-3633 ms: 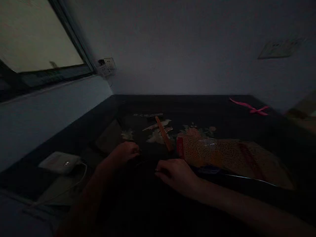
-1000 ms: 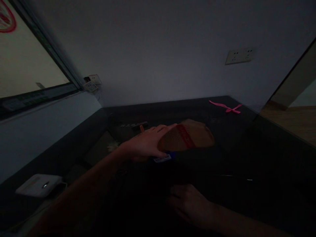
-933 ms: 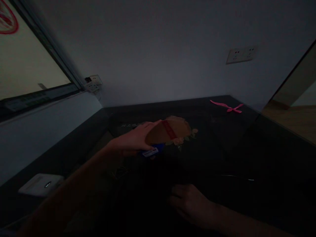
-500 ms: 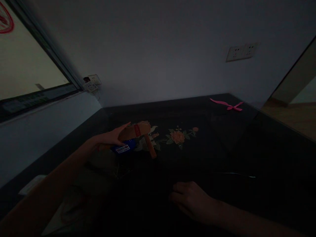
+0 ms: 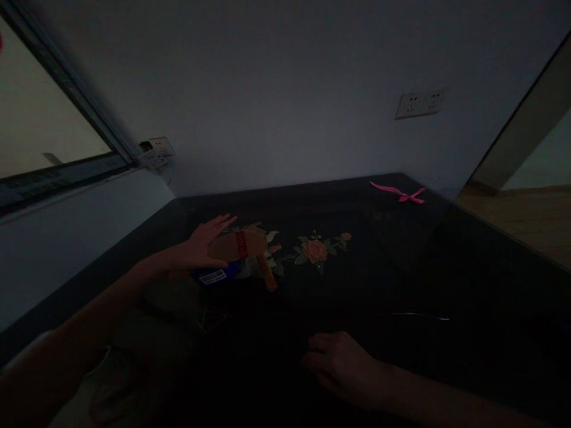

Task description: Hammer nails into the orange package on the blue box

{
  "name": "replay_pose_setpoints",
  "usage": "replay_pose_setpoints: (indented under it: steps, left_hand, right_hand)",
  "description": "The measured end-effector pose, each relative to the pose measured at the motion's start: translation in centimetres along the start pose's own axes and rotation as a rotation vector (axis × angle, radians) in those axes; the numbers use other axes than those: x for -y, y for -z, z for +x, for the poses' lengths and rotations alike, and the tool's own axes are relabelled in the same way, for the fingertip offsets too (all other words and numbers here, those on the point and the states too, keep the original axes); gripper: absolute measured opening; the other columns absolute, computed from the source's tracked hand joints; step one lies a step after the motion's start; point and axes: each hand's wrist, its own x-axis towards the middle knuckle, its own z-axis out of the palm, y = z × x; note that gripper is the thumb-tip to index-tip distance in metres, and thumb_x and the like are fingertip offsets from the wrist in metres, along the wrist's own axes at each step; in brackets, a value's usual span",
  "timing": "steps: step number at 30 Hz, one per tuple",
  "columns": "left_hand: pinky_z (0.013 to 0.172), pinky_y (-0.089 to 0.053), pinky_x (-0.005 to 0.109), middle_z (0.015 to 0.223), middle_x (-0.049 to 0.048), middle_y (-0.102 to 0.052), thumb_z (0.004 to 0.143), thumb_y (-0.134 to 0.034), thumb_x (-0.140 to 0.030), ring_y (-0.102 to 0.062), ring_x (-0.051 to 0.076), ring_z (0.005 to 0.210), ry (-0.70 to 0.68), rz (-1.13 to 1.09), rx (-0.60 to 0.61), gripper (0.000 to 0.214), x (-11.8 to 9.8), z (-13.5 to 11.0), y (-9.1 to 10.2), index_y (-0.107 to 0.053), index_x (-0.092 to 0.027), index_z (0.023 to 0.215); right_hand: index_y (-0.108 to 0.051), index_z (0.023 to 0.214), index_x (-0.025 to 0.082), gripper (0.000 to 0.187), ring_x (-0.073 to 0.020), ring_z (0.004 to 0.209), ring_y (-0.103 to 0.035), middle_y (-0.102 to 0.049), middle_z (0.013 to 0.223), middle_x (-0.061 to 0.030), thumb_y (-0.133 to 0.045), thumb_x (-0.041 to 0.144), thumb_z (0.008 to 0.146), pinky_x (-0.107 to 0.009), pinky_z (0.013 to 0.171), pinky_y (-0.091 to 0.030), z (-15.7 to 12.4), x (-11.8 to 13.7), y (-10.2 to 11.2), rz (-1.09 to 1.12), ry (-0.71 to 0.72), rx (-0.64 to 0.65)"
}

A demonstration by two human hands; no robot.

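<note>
My left hand (image 5: pixel 199 245) is open, its fingers spread above and beside the left end of a brown, rounded, paddle-like thing (image 5: pixel 225 247) with a red band across it. A brown handle (image 5: pixel 267 274) sticks out toward me from its right part. Whether the hand touches it I cannot tell. Under the near edge lies a blue item (image 5: pixel 220 274) with a white label. My right hand (image 5: pixel 334 359) rests low on the dark table (image 5: pixel 401 255), fingers curled in; nothing shows in them.
A pink ribbon (image 5: pixel 405 196) lies near the table's far right corner. A thin shiny strand (image 5: pixel 423 315) is to the right. Flower pictures (image 5: pixel 314 251) decorate the tabletop. Wall sockets (image 5: pixel 419 104) sit above; a window (image 5: pixel 49 113) is at left. Dim light hides the near area.
My left hand has spread its fingers wider and drawn back slightly, baring more of the brown paddle-like thing. My right hand keeps its curled pose. The whole view has shifted a little.
</note>
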Motion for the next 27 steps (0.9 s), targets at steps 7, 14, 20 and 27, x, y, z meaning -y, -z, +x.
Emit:
replay_pose_setpoints:
  steps: [7, 14, 20, 27]
  left_hand:
    - [0.074, -0.046, 0.029, 0.068, 0.0034, -0.062, 0.085, -0.047, -0.031, -0.058, 0.016, 0.069, -0.542, -0.664, 0.141, 0.019, -18.3, -4.9, -9.4, -0.053, -0.021, 0.069]
    - [0.053, -0.030, 0.021, 0.050, -0.0069, -0.031, 0.083, -0.052, -0.019, -0.032, 0.006, 0.049, -0.443, -1.024, 0.320, 0.036, -20.4, -5.6, -17.6, -0.033, -0.017, 0.053]
    - [0.071, -0.043, 0.024, 0.074, -0.0011, -0.050, 0.083, -0.055, -0.028, -0.051, 0.013, 0.078, -0.408, -0.902, 0.304, 0.026, -19.2, -4.3, -19.0, -0.052, -0.015, 0.060]
    - [0.063, -0.045, 0.023, 0.069, -0.0019, -0.053, 0.086, -0.047, -0.017, -0.054, 0.013, 0.070, -0.464, -0.768, 0.317, 0.018, -19.1, -4.6, -18.5, -0.063, -0.018, 0.080]
  right_hand:
    - [-0.064, 0.088, 0.015, 0.034, -0.0130, 0.059, -0.053, -0.055, 0.066, 0.0008, -0.037, 0.033, 0.098, -0.022, 0.054, -0.043, 1.8, -0.9, 0.8, 0.515, -0.260, -0.242]
    - [-0.050, 0.073, 0.020, 0.045, -0.0125, 0.060, -0.046, -0.045, 0.066, 0.0031, -0.042, 0.059, 0.092, -0.024, 0.055, -0.040, 2.2, -0.4, -0.8, 0.744, -0.284, -0.385]
    - [-0.066, 0.113, 0.022, 0.041, -0.0246, 0.105, -0.058, -0.060, 0.111, -0.0132, -0.047, 0.053, 0.093, -0.042, 0.090, -0.045, 1.8, 0.2, -0.3, 0.718, 0.032, -0.304]
    - [-0.067, 0.120, 0.019, 0.033, -0.0246, 0.105, -0.064, -0.068, 0.112, -0.0177, -0.052, 0.034, 0.095, -0.041, 0.087, -0.050, 1.8, 0.1, 0.1, 0.710, 0.145, -0.244]
